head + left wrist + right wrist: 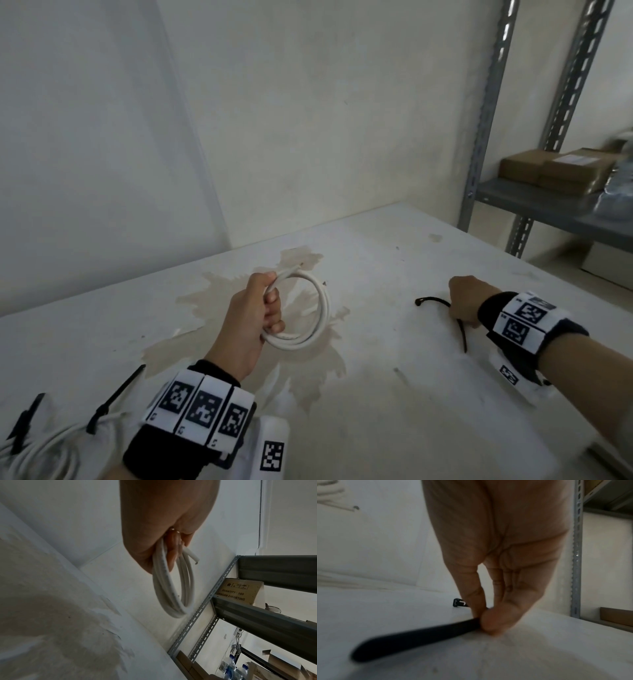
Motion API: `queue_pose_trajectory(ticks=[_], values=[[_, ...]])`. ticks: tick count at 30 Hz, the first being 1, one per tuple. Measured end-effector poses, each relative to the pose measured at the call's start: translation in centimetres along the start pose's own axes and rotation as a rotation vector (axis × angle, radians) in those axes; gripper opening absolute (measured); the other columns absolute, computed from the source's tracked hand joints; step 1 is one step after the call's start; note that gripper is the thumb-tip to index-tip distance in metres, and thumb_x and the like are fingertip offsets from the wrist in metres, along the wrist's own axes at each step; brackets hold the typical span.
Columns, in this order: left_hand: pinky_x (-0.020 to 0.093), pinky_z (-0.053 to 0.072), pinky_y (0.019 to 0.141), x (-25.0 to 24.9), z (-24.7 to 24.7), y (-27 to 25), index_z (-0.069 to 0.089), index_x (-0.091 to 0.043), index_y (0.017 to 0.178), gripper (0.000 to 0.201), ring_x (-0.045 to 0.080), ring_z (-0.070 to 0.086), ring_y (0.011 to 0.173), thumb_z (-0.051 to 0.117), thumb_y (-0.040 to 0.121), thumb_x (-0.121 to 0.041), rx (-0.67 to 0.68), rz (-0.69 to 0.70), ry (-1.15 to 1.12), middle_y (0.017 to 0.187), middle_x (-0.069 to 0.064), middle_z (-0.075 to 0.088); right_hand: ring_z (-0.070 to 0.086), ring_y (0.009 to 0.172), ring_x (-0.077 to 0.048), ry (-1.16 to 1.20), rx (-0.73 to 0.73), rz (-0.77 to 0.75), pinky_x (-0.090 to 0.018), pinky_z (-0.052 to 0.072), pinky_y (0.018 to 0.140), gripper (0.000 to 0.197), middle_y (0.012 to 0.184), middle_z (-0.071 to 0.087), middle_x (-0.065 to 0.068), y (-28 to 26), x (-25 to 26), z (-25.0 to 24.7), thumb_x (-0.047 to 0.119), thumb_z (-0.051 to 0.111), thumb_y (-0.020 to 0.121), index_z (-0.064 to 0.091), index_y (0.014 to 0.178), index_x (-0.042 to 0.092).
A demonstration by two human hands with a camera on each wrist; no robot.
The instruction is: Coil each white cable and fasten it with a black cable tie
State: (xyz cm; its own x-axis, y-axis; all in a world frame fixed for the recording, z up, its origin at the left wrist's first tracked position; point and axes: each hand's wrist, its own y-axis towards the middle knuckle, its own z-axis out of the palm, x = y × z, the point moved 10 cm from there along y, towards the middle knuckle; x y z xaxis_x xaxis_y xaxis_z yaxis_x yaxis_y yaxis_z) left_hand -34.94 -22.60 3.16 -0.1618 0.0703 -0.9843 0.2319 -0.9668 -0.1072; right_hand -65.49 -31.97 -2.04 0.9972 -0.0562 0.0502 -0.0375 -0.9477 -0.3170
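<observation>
We are gripping the coiled white cable [310, 313] in our left hand [251, 317] at frame centre, while our right hand [464, 301] is pinching a black cable tie [433, 302] against the table [394, 411].

A white cable [308, 308] is wound into a round coil of several loops, held upright above the middle of the desk [394, 394], one cut end poking out at the top. A black cable tie [442, 308] lies bent near the desk's right edge, its head end pointing left. More tied white cable [44, 445] sits at the near left corner.
</observation>
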Motion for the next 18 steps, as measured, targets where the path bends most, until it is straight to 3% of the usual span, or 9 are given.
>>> queue_pose_trajectory(ticks=[2,3,5,7,9,13,16,18], values=[[0.017,0.028,0.035,-0.1,-0.2,-0.1,0.033,-0.017,0.053,0.041,0.006,0.020,0.033,0.041,0.092,-0.025,-0.010,0.005,-0.007,0.041,-0.009,0.024,0.049,0.063,-0.014,0.014,0.013,-0.009,-0.015,0.035,0.045,0.028,0.072,0.043,-0.002,0.1,0.7,0.1,0.004,0.046,0.090,0.034,0.066,0.012],[0.017,0.028,0.036,-0.1,-0.4,-0.1,0.033,-0.017,0.054,0.040,0.006,0.020,0.033,0.041,0.092,-0.025,-0.016,0.011,-0.008,0.041,-0.009,0.024,0.055,0.067,-0.017,0.038,0.010,-0.033,-0.017,0.039,0.048,0.023,0.074,0.048,-0.005,0.1,1.4,0.1,0.003,0.047,0.089,0.040,0.068,0.010],[0.018,0.027,0.037,-0.3,-1.0,-0.2,0.034,-0.017,0.055,0.039,0.006,0.020,0.034,0.041,0.092,-0.025,-0.033,0.024,-0.004,0.041,-0.009,0.024,0.063,0.076,-0.024,0.213,-0.046,-0.109,-0.025,0.050,0.057,0.008,0.084,0.058,-0.011,0.0,3.1,-0.6,0.003,0.048,0.089,0.055,0.086,0.001],[0.020,0.027,0.040,-0.6,-1.8,-0.3,0.034,-0.016,0.056,0.039,0.006,0.021,0.035,0.041,0.092,-0.025,-0.057,0.037,0.002,0.041,-0.009,0.024,0.063,0.065,-0.021,0.528,-0.131,-0.209,-0.025,0.053,0.056,0.009,0.078,0.060,-0.009,-1.1,5.6,-2.0,0.001,0.048,0.089,0.055,0.094,0.002],[0.021,0.026,0.041,-1.0,-2.6,-0.4,0.034,-0.016,0.056,0.039,0.007,0.021,0.035,0.041,0.093,-0.026,-0.082,0.050,0.005,0.040,-0.009,0.024,0.061,0.056,-0.015,0.768,-0.194,-0.365,-0.023,0.052,0.053,0.009,0.071,0.057,-0.004,-3.4,9.1,-3.7,0.001,0.049,0.089,0.054,0.091,0.008],[0.023,0.026,0.043,-2.0,-4.5,-1.0,0.035,-0.015,0.056,0.039,0.007,0.022,0.034,0.042,0.093,-0.026,-0.166,0.082,0.015,0.038,-0.010,0.025,0.059,0.048,-0.004,0.913,-0.178,-0.674,-0.017,0.048,0.052,0.018,0.062,0.058,0.004,-9.0,16.6,-5.7,0.007,0.056,0.088,0.057,0.084,0.024],[0.025,0.026,0.045,-2.8,-6.0,-1.7,0.036,-0.014,0.056,0.038,0.007,0.024,0.033,0.043,0.092,-0.024,-0.227,0.113,0.024,0.038,-0.010,0.027,0.055,0.045,-0.003,0.966,-0.115,-0.762,-0.017,0.044,0.049,0.020,0.053,0.057,0.008,-12.1,20.7,-5.1,0.009,0.060,0.086,0.057,0.078,0.027],[0.025,0.027,0.046,-3.4,-7.0,-2.1,0.036,-0.014,0.055,0.039,0.006,0.026,0.034,0.043,0.092,-0.024,-0.264,0.146,0.051,0.038,-0.010,0.028,0.054,0.042,-0.003,0.984,-0.103,-0.751,-0.026,0.045,0.051,0.019,0.052,0.057,0.007,-12.8,22.1,-4.4,0.008,0.062,0.084,0.055,0.074,0.023]])
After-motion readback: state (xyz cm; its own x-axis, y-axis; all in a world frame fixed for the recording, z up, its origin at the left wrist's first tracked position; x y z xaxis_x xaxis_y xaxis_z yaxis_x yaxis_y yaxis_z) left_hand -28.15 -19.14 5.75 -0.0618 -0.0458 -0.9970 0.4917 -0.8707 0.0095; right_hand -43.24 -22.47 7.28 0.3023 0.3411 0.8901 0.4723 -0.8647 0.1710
